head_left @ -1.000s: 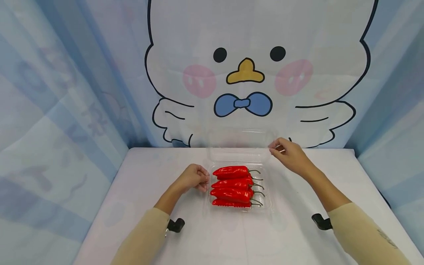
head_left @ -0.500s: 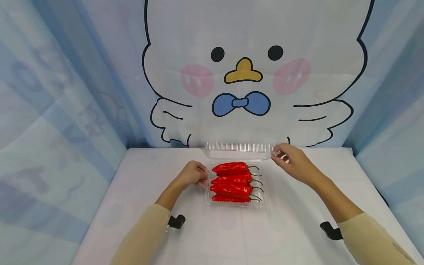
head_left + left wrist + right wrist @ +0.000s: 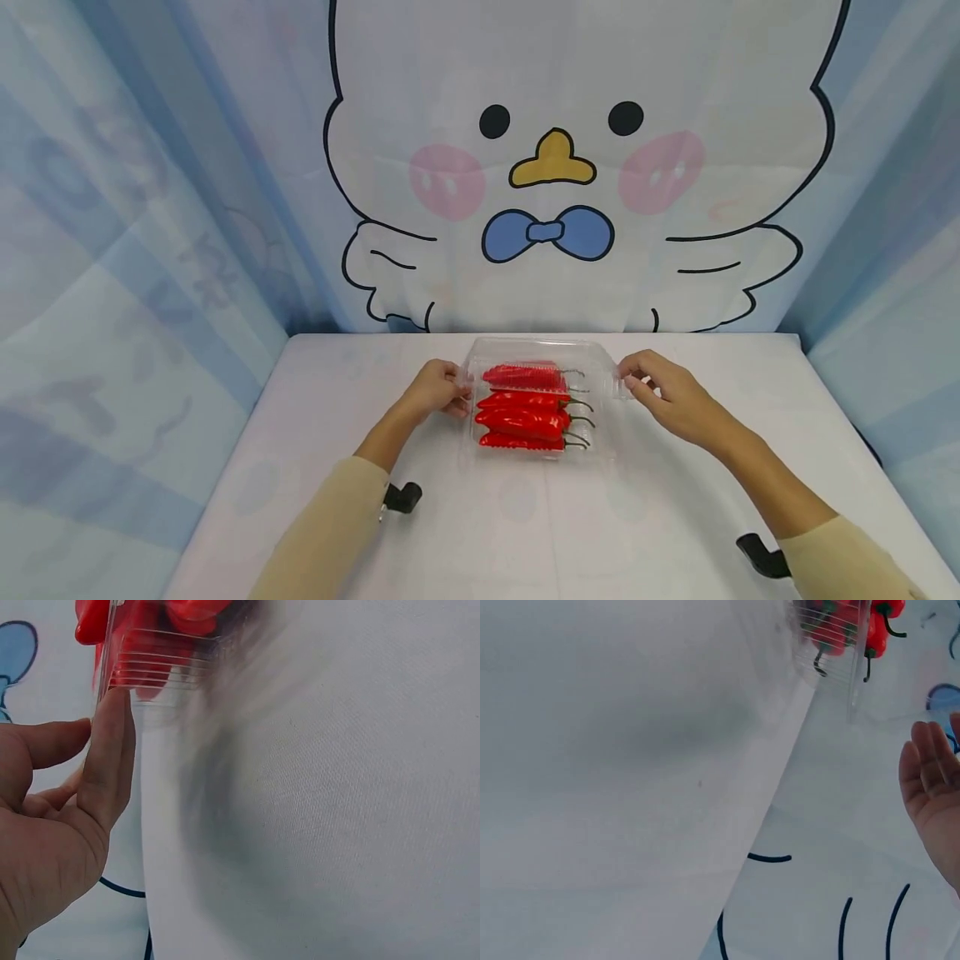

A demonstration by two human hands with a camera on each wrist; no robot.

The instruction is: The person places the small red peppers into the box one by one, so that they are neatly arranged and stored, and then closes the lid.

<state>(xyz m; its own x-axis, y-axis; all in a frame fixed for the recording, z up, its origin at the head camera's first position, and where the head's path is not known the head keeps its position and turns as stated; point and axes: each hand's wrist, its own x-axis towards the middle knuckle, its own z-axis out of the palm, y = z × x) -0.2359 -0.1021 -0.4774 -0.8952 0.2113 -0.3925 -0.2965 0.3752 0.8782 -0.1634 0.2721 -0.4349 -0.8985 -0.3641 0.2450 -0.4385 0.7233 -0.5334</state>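
Note:
Red chili peppers (image 3: 525, 422) with green stems lie side by side in a clear plastic clamshell box (image 3: 602, 433). Its clear lid (image 3: 540, 350) tilts forward over the rear peppers, which show through it. At the box's left edge, my left hand (image 3: 435, 389) pinches the rim between thumb and fingers; in the left wrist view the ribbed side wall (image 3: 161, 667) is just above the fingertips. My right hand (image 3: 666, 392) holds the lid's right edge with thumb and fingertips. The right wrist view shows this hand (image 3: 936, 780) only partly, at the frame's edge.
The box stands on a white-covered table (image 3: 555, 533), toward its rear edge. Behind hangs a curtain (image 3: 555, 292) with a cartoon bird print, and blue curtains (image 3: 135, 292) close in the sides. Black wrist mounts (image 3: 402, 497) stick out beside the sleeves.
The lid has swung from upright behind the box forward and down over the rear peppers, with my right hand following it toward me. My left hand stays at the box's left edge.

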